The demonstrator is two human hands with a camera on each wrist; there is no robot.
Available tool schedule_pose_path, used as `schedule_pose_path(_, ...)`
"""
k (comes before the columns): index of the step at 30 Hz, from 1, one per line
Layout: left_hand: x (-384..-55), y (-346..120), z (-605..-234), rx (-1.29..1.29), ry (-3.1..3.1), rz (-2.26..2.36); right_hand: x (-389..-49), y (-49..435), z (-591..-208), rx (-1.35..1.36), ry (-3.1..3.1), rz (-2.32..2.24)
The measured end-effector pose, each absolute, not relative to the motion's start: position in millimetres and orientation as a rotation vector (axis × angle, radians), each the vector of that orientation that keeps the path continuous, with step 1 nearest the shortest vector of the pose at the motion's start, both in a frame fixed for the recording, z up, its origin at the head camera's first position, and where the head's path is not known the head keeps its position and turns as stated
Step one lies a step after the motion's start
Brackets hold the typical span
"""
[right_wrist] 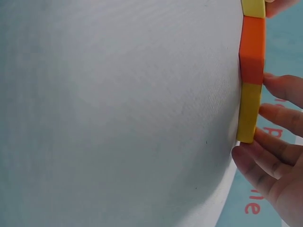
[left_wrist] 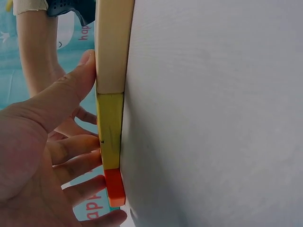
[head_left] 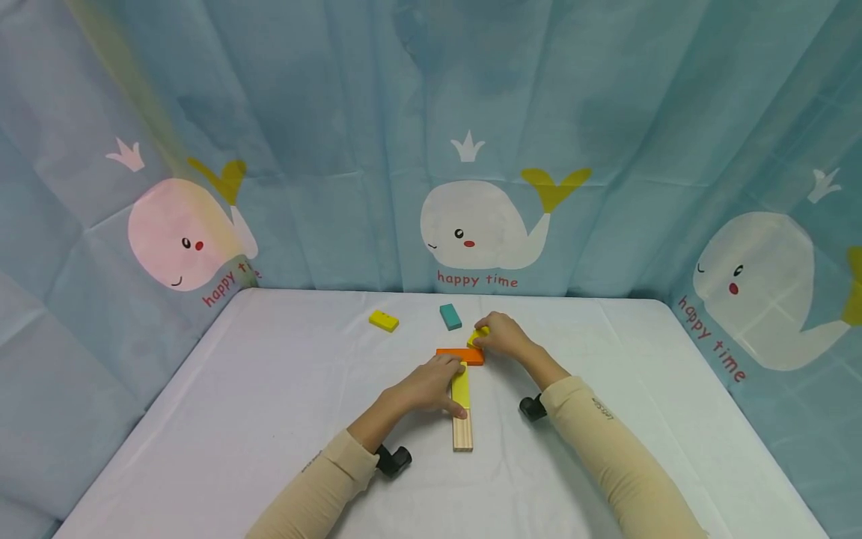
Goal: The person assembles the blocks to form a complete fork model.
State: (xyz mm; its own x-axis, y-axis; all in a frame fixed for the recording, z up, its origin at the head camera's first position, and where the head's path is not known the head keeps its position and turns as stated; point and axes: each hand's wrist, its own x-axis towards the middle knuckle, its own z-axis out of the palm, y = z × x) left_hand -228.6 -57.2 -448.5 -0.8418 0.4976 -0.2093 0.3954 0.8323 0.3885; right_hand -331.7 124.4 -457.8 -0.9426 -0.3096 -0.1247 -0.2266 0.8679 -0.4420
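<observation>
Flat blocks lie joined on the white table: a plain wood block (head_left: pixel 462 434), a yellow block (head_left: pixel 461 389) end to end with it, and an orange block (head_left: pixel 474 357) set crosswise at the far end. My left hand (head_left: pixel 431 385) rests spread along this row. In the left wrist view its thumb (left_wrist: pixel 85 71) touches the wood block while its fingers (left_wrist: pixel 78 163) lie against the yellow and orange ones. My right hand (head_left: pixel 503 337) pinches a second yellow block (right_wrist: pixel 248 113), which meets the orange block's right end.
Beyond the row lie a teal block (head_left: pixel 450 317) and another yellow block (head_left: pixel 384 321), both apart from it. A blue curtain (head_left: pixel 337 150) printed with whales hangs along the table's back and sides. Black wrist cameras (head_left: pixel 393 461) sit under both sleeves.
</observation>
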Motion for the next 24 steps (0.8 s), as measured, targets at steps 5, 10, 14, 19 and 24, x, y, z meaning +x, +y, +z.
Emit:
schedule_pose_path(5, -228.1, -57.6, -450.4, 0.662, 2.717, 0.493, -332.1, 124.9, -458.0, -0.429, 2.849, -0.634)
schedule_pose_path(10, -227.6, -58.1, -453.2, 0.665, 2.721, 0.501, -331.6, 125.4, -457.4, -0.420, 2.847, -0.636)
schedule_pose_path(14, -227.6, -58.3, -452.3, 0.661, 2.721, 0.501, -330.5, 125.5, -457.7, -0.420, 2.860, -0.655)
schedule_pose_path(19, -227.7, -58.6, -451.3, 0.661, 2.719, 0.494, -329.5, 125.7, -458.1, -0.419, 2.858, -0.686)
schedule_pose_path(24, -228.5, -58.4, -453.5, 0.665, 2.712, 0.491, -329.2, 125.9, -457.4, -0.422, 2.854, -0.693)
